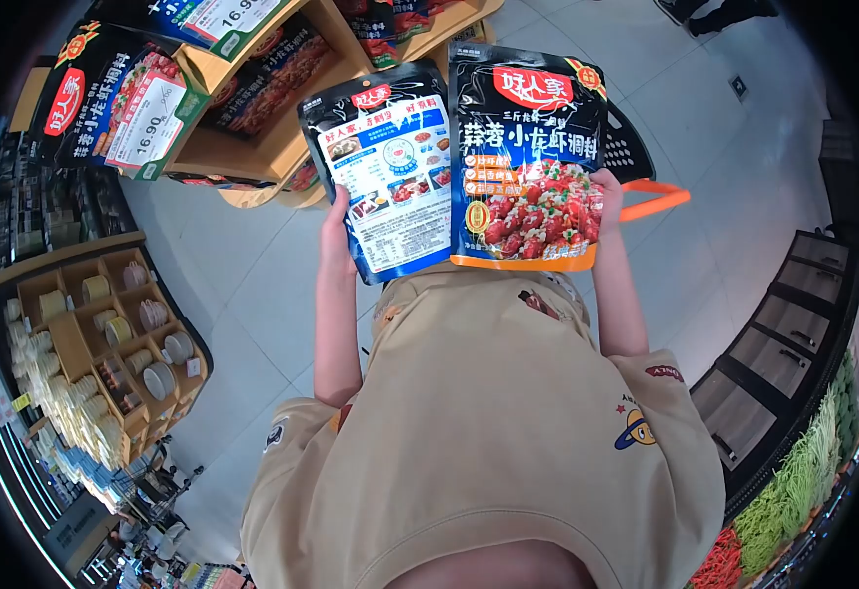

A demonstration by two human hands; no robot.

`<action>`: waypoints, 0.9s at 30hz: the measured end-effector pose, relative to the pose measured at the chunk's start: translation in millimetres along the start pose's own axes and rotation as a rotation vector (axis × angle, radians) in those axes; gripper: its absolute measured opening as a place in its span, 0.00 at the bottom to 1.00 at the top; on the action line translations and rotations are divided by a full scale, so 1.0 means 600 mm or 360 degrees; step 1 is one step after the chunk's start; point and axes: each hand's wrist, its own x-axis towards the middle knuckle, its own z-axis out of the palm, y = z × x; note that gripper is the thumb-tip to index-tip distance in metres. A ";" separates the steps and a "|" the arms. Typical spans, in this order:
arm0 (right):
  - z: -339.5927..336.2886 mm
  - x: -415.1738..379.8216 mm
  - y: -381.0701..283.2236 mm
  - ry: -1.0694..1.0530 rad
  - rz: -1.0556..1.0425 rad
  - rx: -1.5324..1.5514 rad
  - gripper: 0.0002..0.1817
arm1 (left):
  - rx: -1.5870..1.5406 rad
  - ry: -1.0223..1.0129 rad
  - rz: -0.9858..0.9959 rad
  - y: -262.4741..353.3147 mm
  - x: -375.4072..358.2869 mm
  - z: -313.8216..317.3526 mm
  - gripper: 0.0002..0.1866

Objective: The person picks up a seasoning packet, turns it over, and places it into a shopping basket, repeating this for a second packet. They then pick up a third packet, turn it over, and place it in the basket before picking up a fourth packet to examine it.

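Observation:
Two black seasoning pouches are held up side by side in front of my chest. My left hand [336, 231] grips the left edge of one seasoning pouch [400, 182], whose white printed panel with text and small pictures faces me. My right hand [607, 199] is closed on the right edge of the other seasoning pouch [531, 147], which shows a crayfish dish and an orange bottom strip. The inner edges of the pouches meet or slightly overlap. Fingers behind both pouches are hidden. Beyond the right pouch is a black basket [629, 147] with an orange handle [657, 200], partly covered.
A wooden display shelf [228, 147] with similar pouches and price signs [150, 123] stands ahead on the left. Another wooden rack [106, 334] holds round containers. Dark drawers [768, 363] and vegetables [793, 471] line the right. A person's legs [729, 14] show at the top.

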 end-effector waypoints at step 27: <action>0.038 -0.023 -0.057 0.0754 -0.1307 -0.2766 0.42 | 0.0663 -0.0147 -0.0704 -0.164 0.093 0.118 0.21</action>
